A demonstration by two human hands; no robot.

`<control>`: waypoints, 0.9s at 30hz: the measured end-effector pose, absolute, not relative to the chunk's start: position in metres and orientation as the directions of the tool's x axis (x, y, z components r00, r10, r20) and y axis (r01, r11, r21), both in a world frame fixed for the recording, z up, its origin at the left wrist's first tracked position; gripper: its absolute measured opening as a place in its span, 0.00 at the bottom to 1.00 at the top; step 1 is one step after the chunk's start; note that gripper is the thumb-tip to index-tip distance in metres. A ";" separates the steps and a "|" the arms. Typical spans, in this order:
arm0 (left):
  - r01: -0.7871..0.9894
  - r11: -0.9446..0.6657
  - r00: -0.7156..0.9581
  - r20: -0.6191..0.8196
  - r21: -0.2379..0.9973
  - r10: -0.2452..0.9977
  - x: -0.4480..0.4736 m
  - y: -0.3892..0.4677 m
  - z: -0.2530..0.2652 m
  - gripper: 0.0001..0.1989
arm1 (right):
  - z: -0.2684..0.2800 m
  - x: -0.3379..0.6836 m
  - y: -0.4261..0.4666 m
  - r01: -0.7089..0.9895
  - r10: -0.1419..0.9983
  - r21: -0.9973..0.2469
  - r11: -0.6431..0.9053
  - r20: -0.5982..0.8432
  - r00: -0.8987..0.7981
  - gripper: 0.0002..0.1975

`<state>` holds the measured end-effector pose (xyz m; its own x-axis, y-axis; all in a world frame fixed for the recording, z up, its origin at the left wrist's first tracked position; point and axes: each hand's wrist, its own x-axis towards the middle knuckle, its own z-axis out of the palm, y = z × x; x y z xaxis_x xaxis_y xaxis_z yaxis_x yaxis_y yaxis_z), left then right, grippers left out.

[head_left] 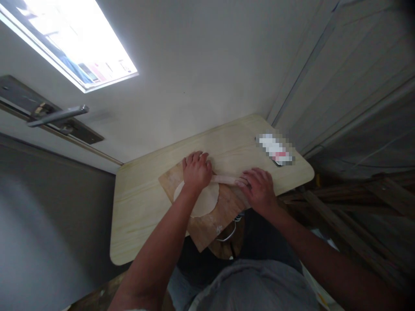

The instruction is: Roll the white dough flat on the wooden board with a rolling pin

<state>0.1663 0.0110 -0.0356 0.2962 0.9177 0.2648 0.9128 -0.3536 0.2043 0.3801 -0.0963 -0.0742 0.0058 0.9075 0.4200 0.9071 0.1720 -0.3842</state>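
A pale wooden rolling pin (pixel 226 179) lies across the far part of a flat, round sheet of dough (pixel 205 202). My left hand (pixel 197 170) rests over the pin's left end, which it hides, with its fingers bent over the far side. At the other end, my right hand (pixel 258 186) is closed round the pin, beyond the dough's right edge. Beneath the dough is a brown wooden board (pixel 207 231), turned at an angle and jutting past the table's near edge. My left forearm covers part of the dough.
The board sits on a light wood-grain table (pixel 139 207) against a white door with a metal handle (pixel 60 115). A blurred-out, phone-like object (pixel 275 149) lies at the table's right. Below the board stands a round wooden stump (pixel 231 242). Timber pieces (pixel 343 220) are at the right.
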 end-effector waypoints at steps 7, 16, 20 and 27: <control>0.924 -0.350 0.318 0.201 0.152 0.927 0.172 0.031 -0.031 0.18 | -0.079 0.381 -0.081 0.895 0.890 -0.407 0.180 0.455 0.028 0.14; 0.928 -0.344 0.315 0.190 0.146 0.930 0.176 0.038 -0.030 0.18 | -0.080 0.384 -0.074 0.898 0.911 -0.404 0.175 0.413 0.009 0.16; 0.927 -0.341 0.306 0.213 0.154 0.928 0.171 0.026 -0.030 0.17 | -0.080 0.380 -0.084 0.888 0.914 -0.422 0.183 0.406 0.005 0.16; 0.930 -0.333 0.290 0.248 0.153 0.924 0.161 -0.004 -0.035 0.17 | -0.081 0.377 -0.104 0.865 0.878 -0.435 0.248 0.479 -0.011 0.15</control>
<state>0.1614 -0.0042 -0.0353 0.2899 0.9244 0.2479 0.9304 -0.3329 0.1535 0.3766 -0.1039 -0.0807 -0.0108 0.8779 0.4787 0.8653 0.2481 -0.4355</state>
